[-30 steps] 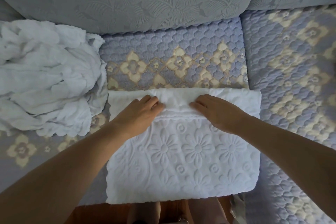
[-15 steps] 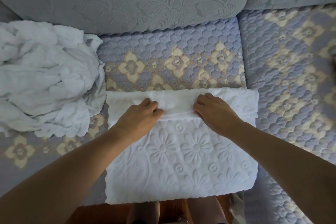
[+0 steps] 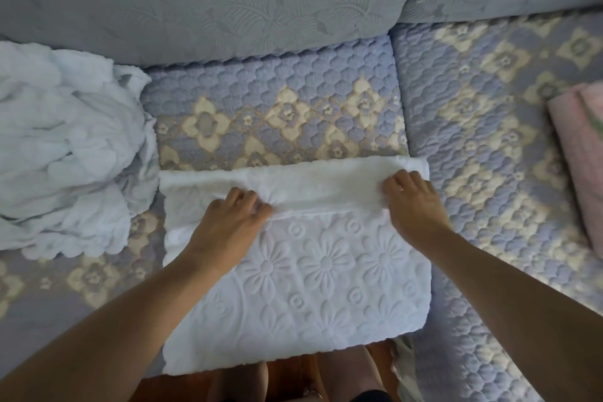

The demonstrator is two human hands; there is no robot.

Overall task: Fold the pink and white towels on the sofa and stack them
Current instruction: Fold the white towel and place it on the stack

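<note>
Left hand, right hand: fingers curled, pinching folded strip of white towel on sofa.

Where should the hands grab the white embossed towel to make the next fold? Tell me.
Grip the white embossed towel at its far folded band, near the two far corners, coming from the near side as the left hand and right hand do; that straight thick band lifts evenly.

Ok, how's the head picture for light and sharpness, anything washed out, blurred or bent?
Head view: daylight from the right washes out the far fold of the white towel, though its flower pattern reads clearly nearer the camera; the pink towel at the right edge is soft and cut off; the sofa seams bow with wide-angle distortion; both hands, left hand and right hand, look sharp.
</note>
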